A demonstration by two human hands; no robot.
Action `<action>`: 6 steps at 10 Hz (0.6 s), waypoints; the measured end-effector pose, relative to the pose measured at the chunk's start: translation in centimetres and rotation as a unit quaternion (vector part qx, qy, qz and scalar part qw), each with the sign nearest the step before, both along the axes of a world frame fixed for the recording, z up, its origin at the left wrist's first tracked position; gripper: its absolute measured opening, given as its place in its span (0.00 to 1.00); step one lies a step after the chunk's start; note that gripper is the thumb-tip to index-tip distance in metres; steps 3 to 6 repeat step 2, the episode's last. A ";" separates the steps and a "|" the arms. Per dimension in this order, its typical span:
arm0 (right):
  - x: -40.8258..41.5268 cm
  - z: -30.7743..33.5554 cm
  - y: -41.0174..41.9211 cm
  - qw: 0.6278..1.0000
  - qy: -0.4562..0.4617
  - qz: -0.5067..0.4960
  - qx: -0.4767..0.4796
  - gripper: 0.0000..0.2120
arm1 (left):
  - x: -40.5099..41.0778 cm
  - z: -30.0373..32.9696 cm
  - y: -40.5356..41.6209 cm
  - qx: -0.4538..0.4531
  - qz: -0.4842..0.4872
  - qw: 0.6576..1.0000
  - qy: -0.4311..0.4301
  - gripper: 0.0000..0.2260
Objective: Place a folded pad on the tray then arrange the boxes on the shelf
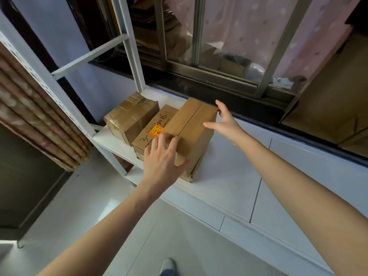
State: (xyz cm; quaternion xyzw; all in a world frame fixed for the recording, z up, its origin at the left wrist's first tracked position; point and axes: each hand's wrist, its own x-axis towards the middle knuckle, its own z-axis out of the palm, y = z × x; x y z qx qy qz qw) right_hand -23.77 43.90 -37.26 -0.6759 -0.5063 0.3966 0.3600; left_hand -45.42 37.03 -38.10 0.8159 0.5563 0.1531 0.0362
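Three cardboard boxes stand in a row on the white shelf (111, 140). The taped box (130, 116) is at the left. The middle box (157, 124) carries handwriting and an orange sticker. The plain tall box (191, 126) is at the right. My left hand (161, 158) rests on the tall box's near top corner, fingers on top and thumb against its front face. My right hand (224, 120) is open with spread fingers just beside the tall box's right side; whether it touches is unclear. No pad or tray is in view.
White shelf uprights (131, 46) rise at the left and back. A dark window sill and sliding window frame (219, 76) run behind the shelf. A curtain (33, 112) hangs at the left. White tiled ledge (278, 176) extends to the right. A large cardboard sheet (328, 100) leans at the far right.
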 end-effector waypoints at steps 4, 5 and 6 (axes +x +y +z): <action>1.8 2.4 -2.6 1.000 -0.016 -0.007 0.017 0.40 | 1.4 2.0 -0.6 -0.016 0.013 1.000 0.010 0.31; 1.8 2.4 -2.6 1.000 -0.016 -0.007 0.017 0.40 | 1.4 2.0 -0.6 -0.016 0.013 1.000 0.010 0.31; 1.8 2.4 -2.6 1.000 -0.016 -0.007 0.017 0.40 | 1.4 2.0 -0.6 -0.016 0.013 1.000 0.010 0.31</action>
